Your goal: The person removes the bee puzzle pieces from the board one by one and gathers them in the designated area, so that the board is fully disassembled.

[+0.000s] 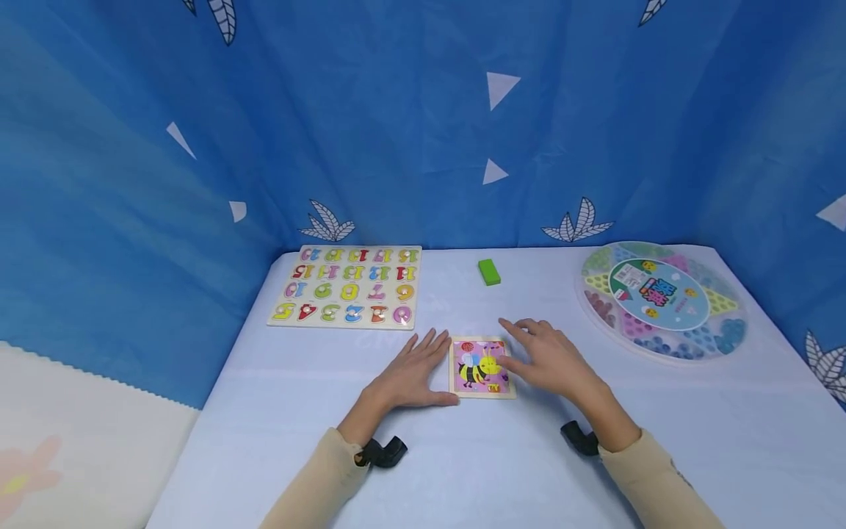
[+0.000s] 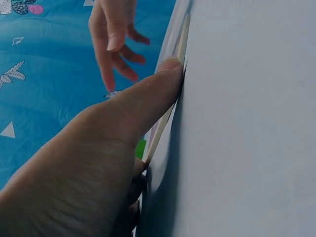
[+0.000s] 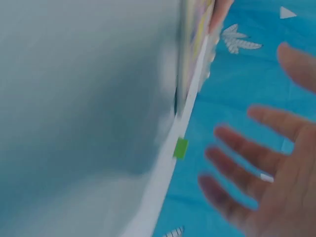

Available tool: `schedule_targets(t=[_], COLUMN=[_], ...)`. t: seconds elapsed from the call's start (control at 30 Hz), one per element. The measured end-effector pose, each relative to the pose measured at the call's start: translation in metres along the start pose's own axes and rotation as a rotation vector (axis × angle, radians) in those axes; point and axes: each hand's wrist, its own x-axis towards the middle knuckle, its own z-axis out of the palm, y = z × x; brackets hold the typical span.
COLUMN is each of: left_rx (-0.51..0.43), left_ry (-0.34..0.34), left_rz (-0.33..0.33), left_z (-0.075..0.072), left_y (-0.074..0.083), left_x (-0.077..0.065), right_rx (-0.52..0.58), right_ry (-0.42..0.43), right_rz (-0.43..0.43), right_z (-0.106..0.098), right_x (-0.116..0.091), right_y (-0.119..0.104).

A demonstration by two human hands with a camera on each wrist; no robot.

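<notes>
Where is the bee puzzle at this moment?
In the head view, the bee puzzle lies just right of centre, between the left hand and the right hand.

Curtained play table, blue leaf-print drapes, number puzzle

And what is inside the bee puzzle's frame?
The frame holds a pink picture with a striped bee. The right hand covers part of its right side; what lies beneath is hidden.

On the counter, a picture board is lying between the left hand and right hand. Behind it a block is sitting, between a number board at left and round box at right.
</notes>
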Motion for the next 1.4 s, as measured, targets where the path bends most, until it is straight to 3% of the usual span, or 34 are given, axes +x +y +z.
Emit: schedule_targets(t=[0.17, 0.3, 0.5, 0.9, 1.4], left_rx=[-0.007, -0.004, 0.025, 0.041, 0.048], left_ry=[-0.002, -0.001, 0.007, 0.011, 0.014], left_rz=[-0.005, 0.0, 0.001, 0.01, 0.022], left_z=[0.002, 0.003, 0.002, 0.001, 0.002], left_y=[0.001, 0.0, -0.003, -0.001, -0.002], left_x=[0.0, 0.001, 0.0, 0.0, 0.001], right_rx=[0.248, 0.309, 0.36, 0.308, 0.201], right_ry=[-0.094, -0.093, -0.111, -0.128, -0.11], right_rz=[-0.075, -0.117, -0.097, -0.093, -0.091], right_z=[0.005, 0.01, 0.017, 0.029, 0.036], right_x=[0.011, 0.021, 0.04, 0.065, 0.064], right_y=[-0.009, -0.011, -0.012, -0.019, -0.026])
